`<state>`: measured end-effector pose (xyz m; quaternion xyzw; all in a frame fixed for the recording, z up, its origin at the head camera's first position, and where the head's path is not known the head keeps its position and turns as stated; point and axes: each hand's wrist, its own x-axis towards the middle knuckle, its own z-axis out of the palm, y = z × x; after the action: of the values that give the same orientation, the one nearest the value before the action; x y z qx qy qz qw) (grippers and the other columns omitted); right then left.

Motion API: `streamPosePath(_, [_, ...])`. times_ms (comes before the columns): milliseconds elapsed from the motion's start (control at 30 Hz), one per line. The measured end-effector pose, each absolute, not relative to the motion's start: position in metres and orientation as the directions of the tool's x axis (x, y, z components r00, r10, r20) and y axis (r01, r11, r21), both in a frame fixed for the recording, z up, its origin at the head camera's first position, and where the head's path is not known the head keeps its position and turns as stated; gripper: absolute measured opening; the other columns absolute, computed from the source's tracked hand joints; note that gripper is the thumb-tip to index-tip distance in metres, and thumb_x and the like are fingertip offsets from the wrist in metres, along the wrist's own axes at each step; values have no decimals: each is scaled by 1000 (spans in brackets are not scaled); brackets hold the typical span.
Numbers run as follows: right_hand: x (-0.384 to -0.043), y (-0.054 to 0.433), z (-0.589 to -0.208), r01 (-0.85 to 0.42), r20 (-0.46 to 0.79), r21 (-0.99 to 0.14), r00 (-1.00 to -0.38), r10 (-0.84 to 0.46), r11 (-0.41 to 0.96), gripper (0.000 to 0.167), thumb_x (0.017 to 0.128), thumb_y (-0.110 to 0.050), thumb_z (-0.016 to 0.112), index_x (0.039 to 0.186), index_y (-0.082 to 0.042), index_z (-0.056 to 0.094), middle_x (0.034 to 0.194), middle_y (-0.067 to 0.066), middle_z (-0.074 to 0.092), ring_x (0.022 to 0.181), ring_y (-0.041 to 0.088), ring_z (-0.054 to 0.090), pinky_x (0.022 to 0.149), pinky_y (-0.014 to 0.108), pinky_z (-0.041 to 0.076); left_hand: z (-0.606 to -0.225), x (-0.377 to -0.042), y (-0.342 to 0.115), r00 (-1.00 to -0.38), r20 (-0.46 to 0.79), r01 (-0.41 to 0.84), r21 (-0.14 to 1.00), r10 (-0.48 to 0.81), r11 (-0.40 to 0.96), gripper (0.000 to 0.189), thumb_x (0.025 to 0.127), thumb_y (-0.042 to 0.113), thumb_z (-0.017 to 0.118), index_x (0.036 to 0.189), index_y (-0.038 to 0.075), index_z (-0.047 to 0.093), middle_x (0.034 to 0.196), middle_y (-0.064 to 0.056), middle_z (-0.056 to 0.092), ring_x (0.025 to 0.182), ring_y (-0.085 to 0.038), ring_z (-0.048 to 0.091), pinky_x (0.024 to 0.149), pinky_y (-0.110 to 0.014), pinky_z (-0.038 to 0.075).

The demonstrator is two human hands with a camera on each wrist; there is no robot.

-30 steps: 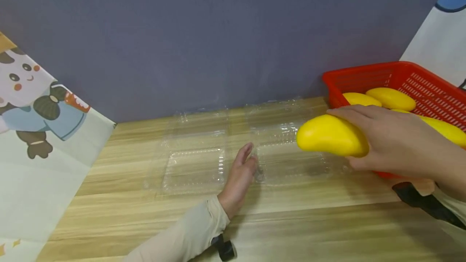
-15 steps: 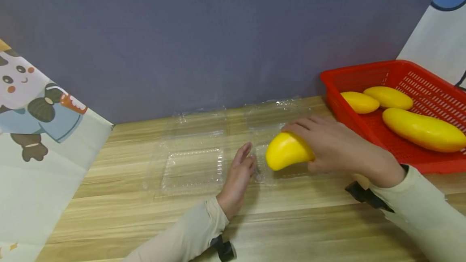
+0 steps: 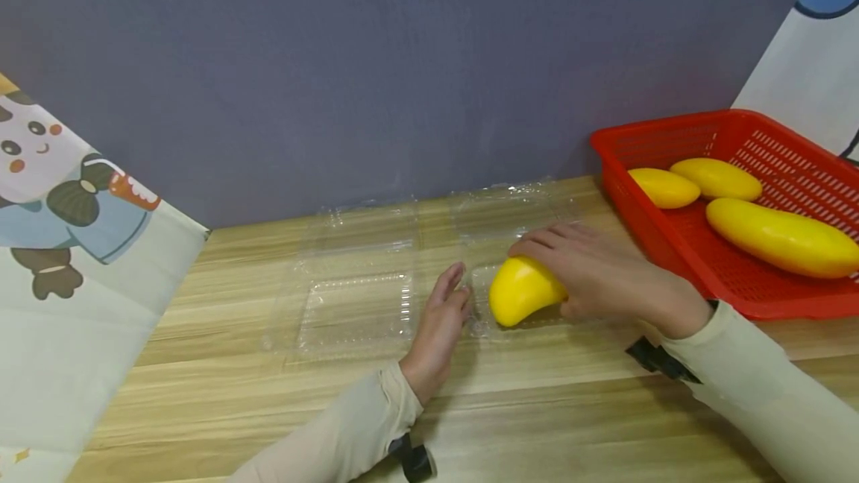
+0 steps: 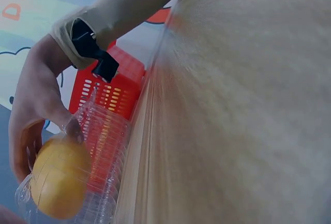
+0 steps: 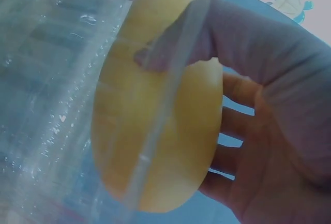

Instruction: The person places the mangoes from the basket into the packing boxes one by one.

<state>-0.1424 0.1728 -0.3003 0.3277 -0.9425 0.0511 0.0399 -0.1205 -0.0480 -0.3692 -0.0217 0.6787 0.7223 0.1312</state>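
Note:
My right hand grips a yellow mango, thumb on one side and fingers round the other. The mango sits low within the base of the right clear plastic clamshell box, and the box's thin wall crosses in front of it in the right wrist view. My left hand rests at that box's left side, its fingers loosely bent at the rim and holding nothing visible. Left of this hand lies a second clear clamshell box, lid folded back, with nothing in it.
A red slotted basket stands at the right with a large mango and two smaller ones in it. Behind the boxes rises a grey wall. A cartoon-printed panel borders the wooden table on the left.
My right hand has carried the mango left from over the red basket and lowered it into the right box, tilting it slightly. My left hand has hardly moved.

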Motion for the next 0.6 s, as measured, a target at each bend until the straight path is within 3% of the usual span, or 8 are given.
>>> streamPosePath(133, [-144,172,-304,-640,116,-97,-768,-630,762,80,56,-4,89,129,-19,60,132,3,63,124,32,55,108,60,43,-370,-121,-48,-967,-204,-214,976,155,-49,53,104,15,38,156,12,29,164,-12,26,146,-35,37,121,-51,33])
streamPosePath(333, [-150,170,-310,-695,153,-176,-719,-678,697,60,65,-13,90,119,-20,66,120,-6,68,114,22,63,102,48,51,-370,-120,-47,-966,-199,-209,977,162,-48,53,104,14,37,156,12,29,164,-12,26,146,-36,37,122,-51,32])
streamPosePath(600, [-152,177,-311,-707,92,-258,-697,-712,659,64,72,-2,84,131,-18,63,135,-3,63,126,23,59,110,50,47,-369,-120,-47,-966,-201,-210,977,162,-39,53,104,15,37,156,12,29,164,-12,27,146,-36,36,122,-52,31])
